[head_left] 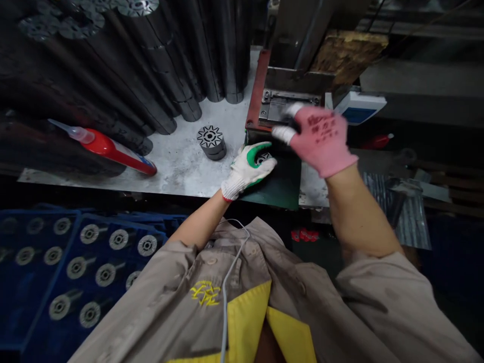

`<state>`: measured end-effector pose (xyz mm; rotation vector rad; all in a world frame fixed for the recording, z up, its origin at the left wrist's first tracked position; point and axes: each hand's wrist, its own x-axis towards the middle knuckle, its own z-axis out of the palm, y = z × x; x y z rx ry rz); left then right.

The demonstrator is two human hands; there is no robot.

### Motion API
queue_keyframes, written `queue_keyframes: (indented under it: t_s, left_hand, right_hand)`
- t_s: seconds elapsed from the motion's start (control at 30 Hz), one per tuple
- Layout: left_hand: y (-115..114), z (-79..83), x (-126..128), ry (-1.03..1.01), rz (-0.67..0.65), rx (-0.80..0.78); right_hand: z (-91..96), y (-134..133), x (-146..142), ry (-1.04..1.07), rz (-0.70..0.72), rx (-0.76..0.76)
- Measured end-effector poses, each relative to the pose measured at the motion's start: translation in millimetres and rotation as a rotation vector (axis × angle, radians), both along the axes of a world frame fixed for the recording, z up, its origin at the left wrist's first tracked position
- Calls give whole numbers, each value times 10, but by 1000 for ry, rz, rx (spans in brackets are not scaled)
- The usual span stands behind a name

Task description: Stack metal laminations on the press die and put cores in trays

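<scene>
a small slotted steel stack is cupped by the left hand, white-gloved with green palm, fingers curled round it, above a dark green mat; the right hand, pink-gloved and blurred, is held part-open, nothing seen in it, just beside a steel die block; a second stack is stood on the steel bench

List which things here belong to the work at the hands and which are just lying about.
At the hands:
left hand; slotted steel lamination stack; right hand; metal die block

Lying about:
red glue bottle; short lamination stack; tall lamination columns; blue trays of discs
</scene>
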<state>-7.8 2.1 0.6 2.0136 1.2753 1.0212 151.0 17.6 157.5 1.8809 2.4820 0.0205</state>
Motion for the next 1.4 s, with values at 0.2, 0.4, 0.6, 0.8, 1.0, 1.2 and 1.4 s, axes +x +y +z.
queue_keyframes:
  t_s: [0.2, 0.4, 0.6, 0.8, 1.0, 1.2, 1.4]
  left_hand:
    - [-49, -5, 71, 80, 72, 35]
    - [-59, -73, 3, 126, 31, 71]
    - [1, -97, -67, 161, -106, 81]
    - [-14, -115, -112, 80, -20, 60]
    - [4, -47, -247, 28, -194, 61]
    - [3, -75, -130, 150, -113, 96]
    - [-2, -37, -127, 177, -132, 68]
  right_hand:
    - [-55, 260, 84, -61, -67, 145]
    - [-386, -111, 172, 79, 30, -84]
    - [-556, -204, 99, -75, 245, -304]
    - [24, 86, 96, -35, -11, -22]
    - [42, 257, 29, -126, -71, 80]
    - [-240, -171, 84, 77, 49, -70]
    - [-578, -427, -256, -142, 127, -301]
